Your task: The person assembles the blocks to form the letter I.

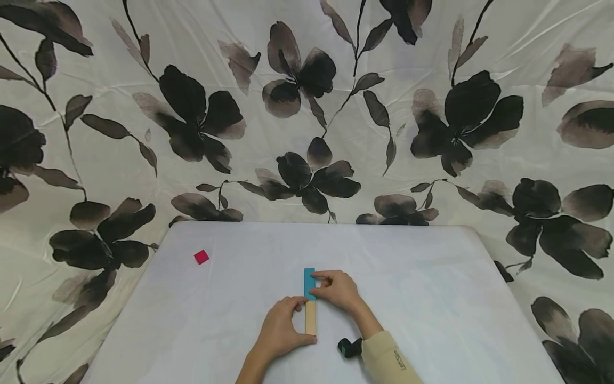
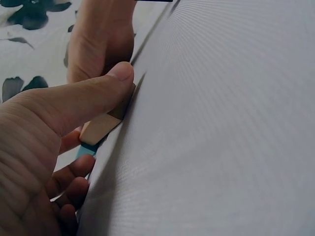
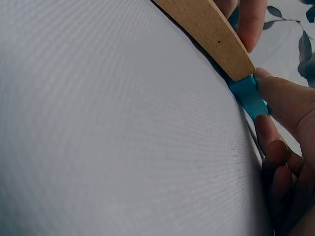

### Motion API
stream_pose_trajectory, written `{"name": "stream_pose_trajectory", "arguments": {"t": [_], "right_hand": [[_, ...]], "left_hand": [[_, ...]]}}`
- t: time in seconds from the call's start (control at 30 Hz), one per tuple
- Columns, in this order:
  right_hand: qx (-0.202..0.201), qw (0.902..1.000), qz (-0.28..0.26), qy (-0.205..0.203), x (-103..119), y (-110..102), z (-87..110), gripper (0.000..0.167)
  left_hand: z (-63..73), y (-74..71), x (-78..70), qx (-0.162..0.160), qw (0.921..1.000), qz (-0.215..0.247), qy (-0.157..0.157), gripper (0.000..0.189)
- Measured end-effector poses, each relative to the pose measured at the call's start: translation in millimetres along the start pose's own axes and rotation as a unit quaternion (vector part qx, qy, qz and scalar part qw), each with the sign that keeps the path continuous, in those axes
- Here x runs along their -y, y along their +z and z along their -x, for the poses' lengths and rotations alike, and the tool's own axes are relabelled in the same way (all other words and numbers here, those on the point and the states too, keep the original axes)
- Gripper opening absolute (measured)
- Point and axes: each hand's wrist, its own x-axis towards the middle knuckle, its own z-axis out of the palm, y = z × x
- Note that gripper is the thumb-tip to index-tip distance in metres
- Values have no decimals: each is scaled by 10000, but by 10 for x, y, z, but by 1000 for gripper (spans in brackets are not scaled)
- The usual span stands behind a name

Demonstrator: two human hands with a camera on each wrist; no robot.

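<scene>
Blue block [image 1: 307,284], one: on the desk [image 1: 422,282], at twelve o'clock from the wooden block [image 1: 310,319], ends meeting. My right hand [image 1: 339,289]: fingers pinching the blue block. My left hand [image 1: 280,328]: thumb and fingers gripping the wooden block. I judge the end-to-end placing done, hands not yet off; red piece [image 1: 201,257], toward ten o'clock, lies apart.

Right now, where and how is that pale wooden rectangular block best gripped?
Probably midway across its long sides, from above: the wooden block is narrow, uncovered there, while the blue rectangular block meets its far end and the left hand touches its near end.
</scene>
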Motion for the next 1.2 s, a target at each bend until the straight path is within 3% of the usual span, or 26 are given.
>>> {"name": "stream_pose_trajectory", "arguments": {"t": [0.47,1.2], "right_hand": [[0,9999,-111,-4,-28,-28,-39,44],[-12,9998,-59,-169,-40,24,17,43]], "left_hand": [[-42,-11,10,46,10000,27,-1,84],[29,8,27,96,9993,241,-262,82]]}}
